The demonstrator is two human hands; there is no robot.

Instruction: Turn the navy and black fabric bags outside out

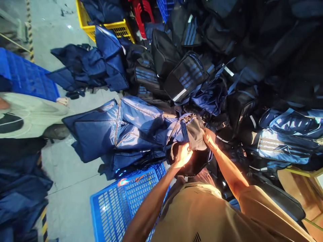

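Both my hands are on a navy and black backpack (188, 129) just in front of my chest. My left hand (183, 155) is closed on its lower black edge, brightly lit. My right hand (208, 137) grips the bag's right side, fingers curled into the fabric. The bag lies at the near edge of a large heap of dark backpacks (227, 77).
A blue plastic crate (121, 205) stands on the concrete floor below my left arm. Navy bag pieces (101, 131) lie spread to the left. A yellow crate (118, 28) and a red stool (142, 13) are farther off. Another person (22, 116) stands at the left edge.
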